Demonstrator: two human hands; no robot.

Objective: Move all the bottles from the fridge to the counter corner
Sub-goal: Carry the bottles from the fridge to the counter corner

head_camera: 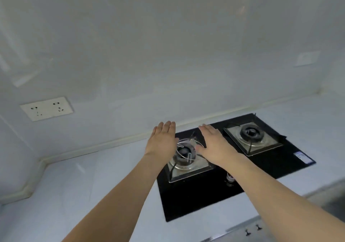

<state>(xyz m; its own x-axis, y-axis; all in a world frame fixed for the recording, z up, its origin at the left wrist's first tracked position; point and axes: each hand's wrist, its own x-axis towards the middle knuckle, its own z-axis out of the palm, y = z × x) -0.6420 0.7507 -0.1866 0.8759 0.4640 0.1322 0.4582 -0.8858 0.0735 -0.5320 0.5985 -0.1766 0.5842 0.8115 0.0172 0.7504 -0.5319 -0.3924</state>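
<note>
Both hands, left hand and right hand, hover flat over the hob, their grip fully open, holding nothing; the worktop corner lies left.

A home kitchen; black two-burner gas hob set in a white counter; wall socket

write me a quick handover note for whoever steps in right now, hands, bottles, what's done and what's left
Left hand: open, fingers straight, palm down, holding nothing, above the left burner.
Right hand: open, palm down, holding nothing, above the black gas hob.
Bottles: none in view. The fridge is out of view too.
Counter corner, left of the hob: no bottle stands there.
Done: no bottle shows as moved.
Left: by this view, the whole job. Go to the fridge, take out the bottles and stand them in that corner.
</note>
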